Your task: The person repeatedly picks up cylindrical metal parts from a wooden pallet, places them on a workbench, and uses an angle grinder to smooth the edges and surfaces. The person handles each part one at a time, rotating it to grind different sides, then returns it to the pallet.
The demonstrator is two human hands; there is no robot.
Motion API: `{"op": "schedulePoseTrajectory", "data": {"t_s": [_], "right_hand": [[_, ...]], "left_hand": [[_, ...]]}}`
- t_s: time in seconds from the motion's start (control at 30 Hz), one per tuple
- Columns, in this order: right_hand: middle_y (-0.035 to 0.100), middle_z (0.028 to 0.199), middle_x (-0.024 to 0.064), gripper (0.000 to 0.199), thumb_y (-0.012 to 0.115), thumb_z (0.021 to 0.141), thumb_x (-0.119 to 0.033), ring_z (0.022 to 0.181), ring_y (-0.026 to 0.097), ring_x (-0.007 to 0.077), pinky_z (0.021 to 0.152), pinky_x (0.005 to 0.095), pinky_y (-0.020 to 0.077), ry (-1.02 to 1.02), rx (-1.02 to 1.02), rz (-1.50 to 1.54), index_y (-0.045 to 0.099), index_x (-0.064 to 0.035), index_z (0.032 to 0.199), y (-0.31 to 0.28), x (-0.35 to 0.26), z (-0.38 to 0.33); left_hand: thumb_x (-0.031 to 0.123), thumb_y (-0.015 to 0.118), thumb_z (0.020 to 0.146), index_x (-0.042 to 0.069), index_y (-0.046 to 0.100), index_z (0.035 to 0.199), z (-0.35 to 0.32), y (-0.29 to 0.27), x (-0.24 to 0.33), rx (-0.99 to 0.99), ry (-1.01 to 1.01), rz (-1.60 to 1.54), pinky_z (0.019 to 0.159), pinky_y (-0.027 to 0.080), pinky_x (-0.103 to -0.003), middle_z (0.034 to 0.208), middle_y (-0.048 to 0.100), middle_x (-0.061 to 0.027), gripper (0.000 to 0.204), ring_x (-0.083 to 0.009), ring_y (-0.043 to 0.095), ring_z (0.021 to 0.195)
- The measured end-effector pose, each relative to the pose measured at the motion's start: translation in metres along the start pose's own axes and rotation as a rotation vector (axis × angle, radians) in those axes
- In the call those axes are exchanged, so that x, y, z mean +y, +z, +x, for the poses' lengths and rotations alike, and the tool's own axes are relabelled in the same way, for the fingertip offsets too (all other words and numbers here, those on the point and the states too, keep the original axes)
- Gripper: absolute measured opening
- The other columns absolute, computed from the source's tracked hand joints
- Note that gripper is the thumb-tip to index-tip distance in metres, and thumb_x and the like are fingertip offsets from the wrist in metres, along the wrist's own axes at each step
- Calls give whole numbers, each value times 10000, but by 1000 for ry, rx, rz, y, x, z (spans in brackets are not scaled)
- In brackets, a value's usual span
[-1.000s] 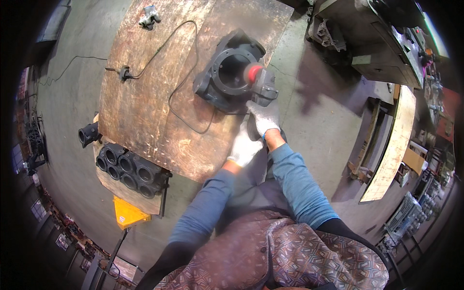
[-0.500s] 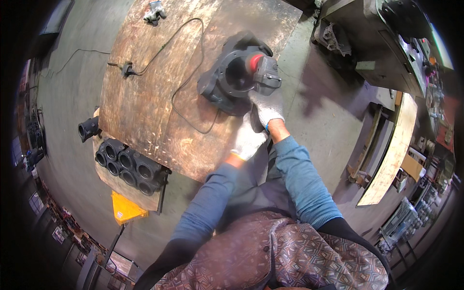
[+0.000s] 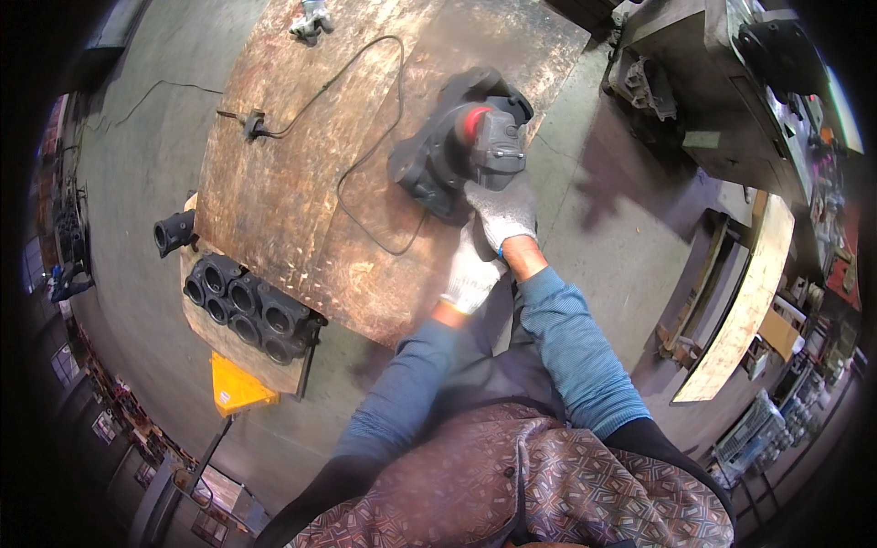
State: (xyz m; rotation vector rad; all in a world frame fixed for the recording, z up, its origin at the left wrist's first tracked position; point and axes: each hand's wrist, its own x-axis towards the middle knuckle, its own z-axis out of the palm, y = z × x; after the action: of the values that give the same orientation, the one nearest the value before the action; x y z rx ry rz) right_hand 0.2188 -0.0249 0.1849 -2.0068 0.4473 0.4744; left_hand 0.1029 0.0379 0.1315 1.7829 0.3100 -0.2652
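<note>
My right hand (image 3: 504,212), in a whitish-grey knit glove, is closed round the body of a dark grey power grinder (image 3: 501,146) with a red front end. My left hand (image 3: 475,276), gloved too, grips low at the rear of the same tool; part of its fingers is hidden. The grinder's red end sits over the round opening of a black cast-metal flanged part (image 3: 422,169), which lies on a worn wooden tabletop (image 3: 292,183). The tool covers much of that opening, so the contact point cannot be seen.
A black cable (image 3: 343,196) loops across the tabletop to a plug (image 3: 253,125). Grey gloves (image 3: 312,26) lie at the far edge. Several black pipe fittings (image 3: 242,297) stand on a low board at left, near a yellow pallet truck (image 3: 239,385). A machine (image 3: 722,91) stands far right.
The grinder and both hands have moved left relative to the casting, now covering more of its opening. The whole view has shifted slightly.
</note>
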Motion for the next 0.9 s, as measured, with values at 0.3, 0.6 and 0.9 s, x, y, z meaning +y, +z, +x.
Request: {"op": "schedulePoseTrajectory", "data": {"t_s": [0.3, 0.6, 0.9], "right_hand": [[697, 1068, 322, 722, 833, 713, -390, 1034, 693, 451, 882, 475, 537, -31, -9, -166, 591, 97, 1188, 18, 9, -3], [694, 1076, 323, 714, 831, 722, -388, 1043, 682, 468, 882, 476, 535, -24, -27, -183, 595, 79, 1208, 18, 9, -20], [699, 1081, 307, 683, 832, 733, -366, 1053, 676, 470, 881, 479, 535, 2, -92, -195, 606, 46, 1227, 14, 10, -25]], "left_hand": [[122, 667, 947, 4, 364, 1498, -13, -5, -5, -6, -141, -372, 1049, 494, -364, 1404, 541, -167, 640, -284, 552, 1288], [79, 644, 956, 58, 408, 1475, -34, 8, -30, 57, -72, -209, 1019, 523, -390, 1403, 538, -130, 571, -256, 555, 1277], [37, 691, 899, 50, 387, 1484, -35, 28, -46, 109, -167, -703, 1047, 501, -382, 1418, 528, -134, 659, -257, 553, 1269]]}}
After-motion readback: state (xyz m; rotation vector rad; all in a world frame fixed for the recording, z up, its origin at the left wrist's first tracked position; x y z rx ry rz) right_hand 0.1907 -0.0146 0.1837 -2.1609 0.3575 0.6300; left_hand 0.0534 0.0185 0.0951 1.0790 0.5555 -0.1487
